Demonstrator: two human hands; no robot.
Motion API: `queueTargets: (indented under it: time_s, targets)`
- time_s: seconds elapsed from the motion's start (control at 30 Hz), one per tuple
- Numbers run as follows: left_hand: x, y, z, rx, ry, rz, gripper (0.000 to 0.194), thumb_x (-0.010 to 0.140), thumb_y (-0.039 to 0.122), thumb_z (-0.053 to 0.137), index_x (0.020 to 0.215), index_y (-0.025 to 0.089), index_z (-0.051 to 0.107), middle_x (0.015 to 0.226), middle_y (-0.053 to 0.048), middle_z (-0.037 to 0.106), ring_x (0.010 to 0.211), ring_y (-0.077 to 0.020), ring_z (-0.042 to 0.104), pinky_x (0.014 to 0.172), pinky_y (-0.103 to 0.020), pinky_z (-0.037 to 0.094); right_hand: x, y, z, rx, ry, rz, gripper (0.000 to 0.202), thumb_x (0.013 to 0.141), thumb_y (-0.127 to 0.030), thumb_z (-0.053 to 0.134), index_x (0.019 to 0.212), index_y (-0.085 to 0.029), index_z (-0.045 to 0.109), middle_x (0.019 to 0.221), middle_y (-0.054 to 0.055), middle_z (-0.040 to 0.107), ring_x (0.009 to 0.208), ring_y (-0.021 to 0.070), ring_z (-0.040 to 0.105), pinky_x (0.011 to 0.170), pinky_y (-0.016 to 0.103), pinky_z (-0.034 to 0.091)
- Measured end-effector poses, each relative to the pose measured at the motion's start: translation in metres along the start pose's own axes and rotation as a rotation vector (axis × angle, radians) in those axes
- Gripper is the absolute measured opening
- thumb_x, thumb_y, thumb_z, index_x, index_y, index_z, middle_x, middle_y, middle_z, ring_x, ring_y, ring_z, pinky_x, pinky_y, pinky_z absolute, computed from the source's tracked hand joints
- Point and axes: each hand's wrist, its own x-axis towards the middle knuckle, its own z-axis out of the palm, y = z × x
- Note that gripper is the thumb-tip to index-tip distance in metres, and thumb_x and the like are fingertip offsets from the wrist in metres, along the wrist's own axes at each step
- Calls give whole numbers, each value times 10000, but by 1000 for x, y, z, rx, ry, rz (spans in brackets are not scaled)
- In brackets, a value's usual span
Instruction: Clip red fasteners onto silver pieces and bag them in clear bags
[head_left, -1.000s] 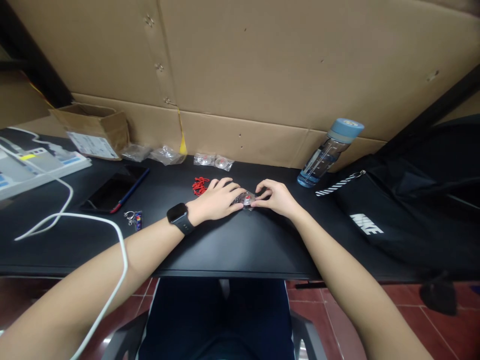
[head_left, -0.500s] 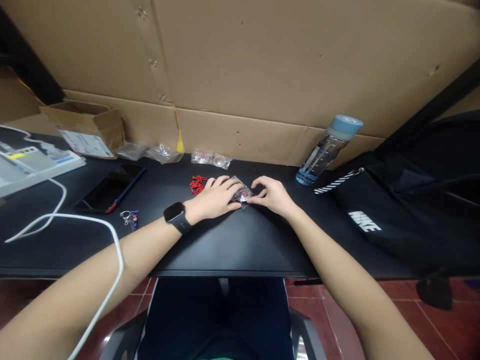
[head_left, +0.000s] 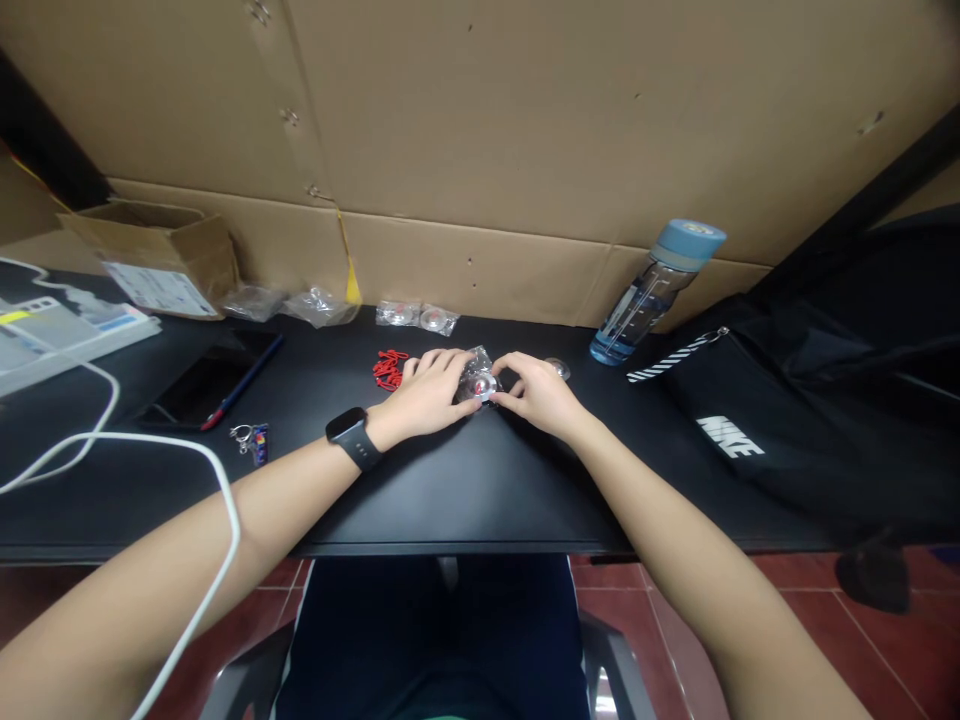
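Note:
A small clear round disc with a red middle (head_left: 484,387) lies in a crinkled clear plastic wrapper (head_left: 478,357) on the black table. My left hand (head_left: 436,390), with a black watch on the wrist, holds the wrapper's left side, thumb at the near edge. From the right, my right hand (head_left: 540,393) pinches the disc's edge between thumb and forefinger. The fingers partly cover disc and wrapper. Just left of my left hand is a bundle of red string (head_left: 388,370). Another clear round piece (head_left: 557,368) shows behind my right hand.
Wrapped discs (head_left: 417,317) lie by the cardboard wall. On the left are a phone (head_left: 214,380), a keyring (head_left: 259,443), a cardboard box (head_left: 165,255) and a white cable (head_left: 217,470) crossing above my left forearm. A water bottle (head_left: 637,305) and black bag (head_left: 795,410) stand right.
The view has shifted slightly. My right hand has come a little closer to my left at the disc, and the clear round piece behind it now shows more.

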Motion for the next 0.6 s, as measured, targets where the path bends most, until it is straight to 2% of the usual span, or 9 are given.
queueTargets:
  time_s: [0.1, 0.3, 0.5, 0.6]
  targets:
    - [1, -2, 2, 12, 8, -47, 753, 914, 609, 636, 1547, 280, 397, 1597, -142, 459, 1421, -403, 408, 1093, -583, 363, 1, -1, 3, -65, 39, -6, 221, 862, -228, 782, 1021, -217, 629, 1070, 39, 673, 622, 119, 652, 661, 283, 510]
    - [-2, 2, -3, 36, 5, -49, 818, 878, 642, 656, 1557, 276, 384, 1597, -155, 451, 1427, -421, 391, 1090, -591, 356, 1, -5, 5, -166, 41, -79, 270, 847, -230, 808, 1045, -225, 625, 1088, 32, 691, 639, 127, 630, 779, 327, 490]
    - [-5, 5, -11, 55, -29, -122, 875, 820, 710, 668, 1517, 236, 435, 1499, -185, 553, 1364, -472, 427, 1067, -617, 348, 1, -9, 16, -376, 103, -158, 197, 920, -227, 724, 1087, -210, 621, 1123, 79, 723, 953, 241, 685, 879, 373, 445]
    - [-5, 7, -12, 68, -28, -120, 873, 818, 688, 678, 1519, 229, 432, 1492, -186, 562, 1374, -473, 419, 1072, -626, 342, 5, -9, 24, -470, 134, -189, 177, 968, -220, 639, 1145, -216, 625, 1183, 101, 726, 1051, 261, 668, 912, 387, 434]
